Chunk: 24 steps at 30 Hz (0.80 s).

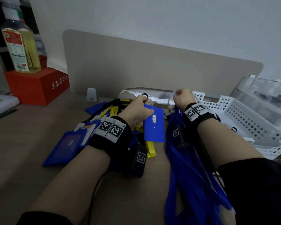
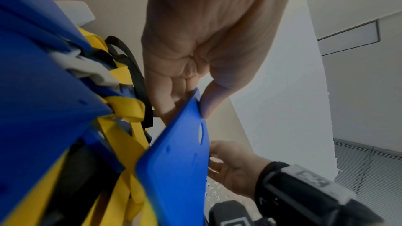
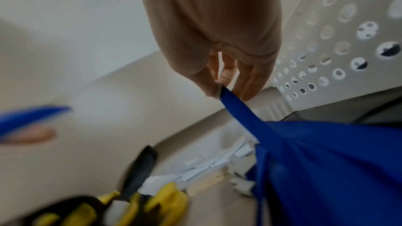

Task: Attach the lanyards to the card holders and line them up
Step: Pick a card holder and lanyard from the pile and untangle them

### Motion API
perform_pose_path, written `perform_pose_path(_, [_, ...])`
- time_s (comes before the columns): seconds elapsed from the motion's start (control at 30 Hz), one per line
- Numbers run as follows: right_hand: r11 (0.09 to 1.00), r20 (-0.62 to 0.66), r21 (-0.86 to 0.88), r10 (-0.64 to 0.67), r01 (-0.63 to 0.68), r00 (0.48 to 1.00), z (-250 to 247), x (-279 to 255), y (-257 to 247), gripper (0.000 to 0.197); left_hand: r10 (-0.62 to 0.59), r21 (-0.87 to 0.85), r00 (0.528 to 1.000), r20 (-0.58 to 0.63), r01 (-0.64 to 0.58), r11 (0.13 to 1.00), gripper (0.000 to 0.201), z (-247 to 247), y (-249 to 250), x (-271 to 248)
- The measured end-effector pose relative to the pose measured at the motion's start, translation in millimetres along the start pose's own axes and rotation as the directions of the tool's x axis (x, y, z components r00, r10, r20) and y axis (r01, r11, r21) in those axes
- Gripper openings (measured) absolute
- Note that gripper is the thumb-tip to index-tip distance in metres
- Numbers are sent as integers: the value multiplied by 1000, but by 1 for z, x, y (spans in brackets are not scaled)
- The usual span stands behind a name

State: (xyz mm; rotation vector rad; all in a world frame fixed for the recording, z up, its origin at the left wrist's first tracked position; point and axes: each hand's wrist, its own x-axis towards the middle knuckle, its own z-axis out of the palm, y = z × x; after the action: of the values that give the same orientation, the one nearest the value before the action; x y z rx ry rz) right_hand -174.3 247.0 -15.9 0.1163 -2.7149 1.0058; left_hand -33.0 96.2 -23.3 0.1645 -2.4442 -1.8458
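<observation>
Pinching blue card holder (image 1: 154,125) in left hand (image 1: 139,112), right hand (image 1: 182,99) gripping blue lanyard (image 3: 245,118)

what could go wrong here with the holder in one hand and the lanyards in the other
The left hand only pinches the blue card holder at its top edge, so it could slip. The right hand pinches one end of the bunched blue lanyards; extra straps might drag along or tangle.

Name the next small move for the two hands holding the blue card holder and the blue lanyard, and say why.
Probably bring the right hand leftward, carrying the blue fabric lanyard end to the top edge of the flat blue plastic card holder. The left hand pinches that holder raised off the desk, while the right pinches the strap end apart from it, so they are not yet joined.
</observation>
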Motion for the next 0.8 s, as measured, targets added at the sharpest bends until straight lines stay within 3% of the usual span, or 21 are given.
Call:
perform_pose_path(0.07, [972,-46,234,12,-1,999,-4,-5,-8,21,37,-63,998,-49,-40,997,53,0,0,-1])
perform_pose_path(0.17, [801,3,599,1,-3,1000,-14,-26,-27,14,114,-150,977,-181,-142,978,44,0,7,-4])
perform_pose_path(0.3, [596,132,800,-67,-66,989,-29,-67,-49,16,200,-105,937,-286,-238,966,23,0,12,-13])
perform_pose_path(0.37, [561,188,822,-108,-96,976,-30,-86,-54,21,209,-98,931,-299,-248,964,19,-1,16,-23])
perform_pose_path(0.53, [578,289,807,-206,-122,935,-28,-127,-59,31,149,-163,938,-314,-207,965,23,-5,22,-44])
perform_pose_path(0.7, [433,364,869,-229,-241,903,-27,-152,-47,26,162,-144,951,-262,-204,968,26,-7,20,-58])
perform_pose_path(0.8, [390,380,878,-218,-277,899,-23,-154,-44,25,162,-170,950,-267,-212,962,20,-4,15,-64])
